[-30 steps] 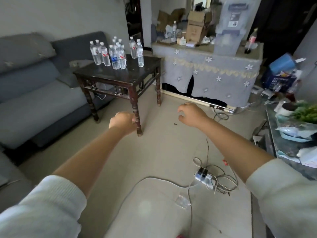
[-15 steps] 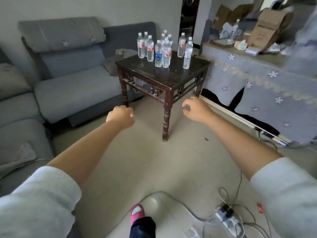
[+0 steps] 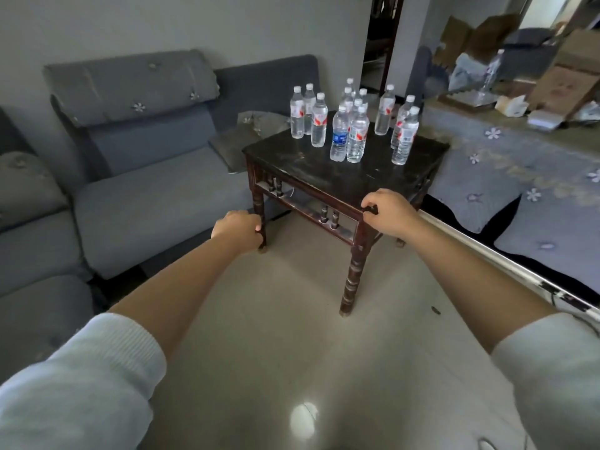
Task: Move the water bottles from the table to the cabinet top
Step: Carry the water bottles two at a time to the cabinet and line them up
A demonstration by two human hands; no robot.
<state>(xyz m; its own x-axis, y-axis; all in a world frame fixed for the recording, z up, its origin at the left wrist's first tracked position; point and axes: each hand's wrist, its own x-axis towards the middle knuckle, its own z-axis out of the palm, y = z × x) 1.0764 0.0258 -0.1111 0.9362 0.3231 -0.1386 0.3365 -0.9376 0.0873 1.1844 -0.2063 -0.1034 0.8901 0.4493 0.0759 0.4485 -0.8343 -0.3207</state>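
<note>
Overhead, a pale tiled floor (image 3: 292,336) is catching a bright spot of light, and a grey sofa (image 3: 139,177) with small flower motifs is lining the wall on the left. Along the right side a cabinet (image 3: 506,177) is lying under a grey-blue cover sewn with white flowers; cardboard boxes (image 3: 565,79) and one more bottle (image 3: 492,71) are sitting on its top, blurred. Between sofa and cabinet a small dark wooden table (image 3: 328,177) with turned legs is standing, its top scuffed and dusty.

About a dozen clear water bottles (image 3: 357,134) with white caps are standing upright over the far half of the tabletop: three near the far left corner, a tight cluster in the middle, three toward the right edge. Most are wearing white labels with a red mark; one at the front of the middle cluster (image 3: 338,134) is wearing a blue label. No writing is legible.

Both arms are reaching forward in pushed-up pale sleeves. The left hand (image 3: 237,230) is curling loosely in front of the near left leg, holding nothing. The right hand (image 3: 389,211) is hanging half-closed and empty over the table's near corner.
</note>
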